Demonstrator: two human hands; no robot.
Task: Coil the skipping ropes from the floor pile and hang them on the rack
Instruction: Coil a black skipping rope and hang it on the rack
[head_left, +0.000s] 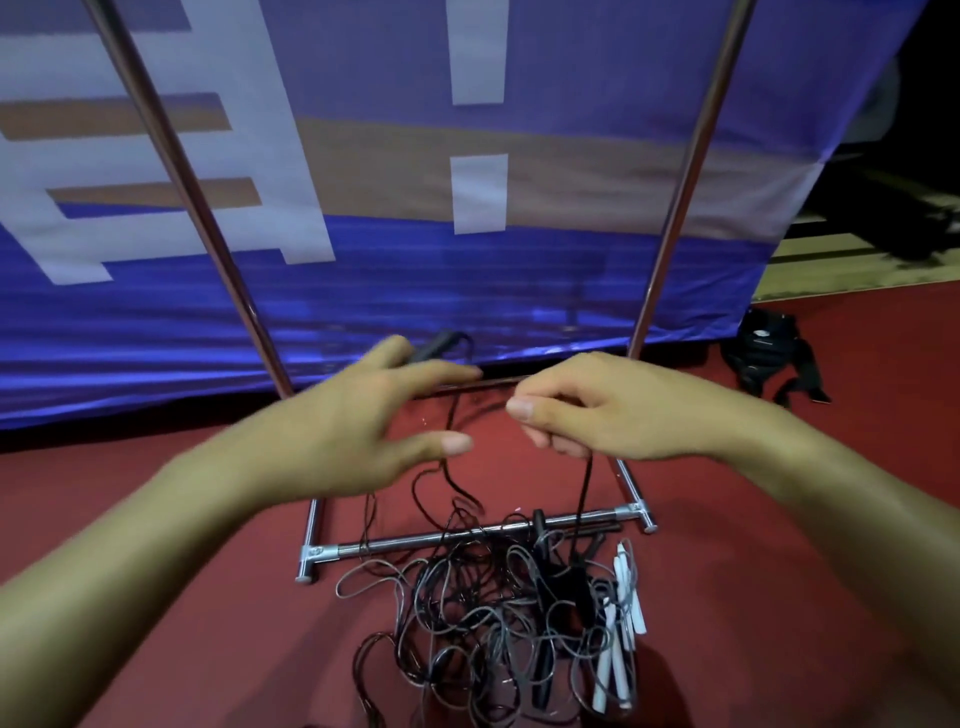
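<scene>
Pinched between the thumb and curled fingers of the right hand (613, 410), a thin black rope (584, 499) ran down into the tangled pile (498, 618) on the red floor (156, 467). That rope also stretched across to the left hand (363, 421), whose fingers were spread, a black handle (434, 347) lodged between two of them near the knuckles. It looked light, limp and prone to snagging, so taking it at the handle and feeding cord loop by loop seemed wisest. White handles (621, 623) lay at the pile's right edge. Around the pile stood the rack (483, 535), its low crossbar lying across some loops and its two uprights rising before a blue banner (363, 270). A black bag (769, 358) lay well apart.
</scene>
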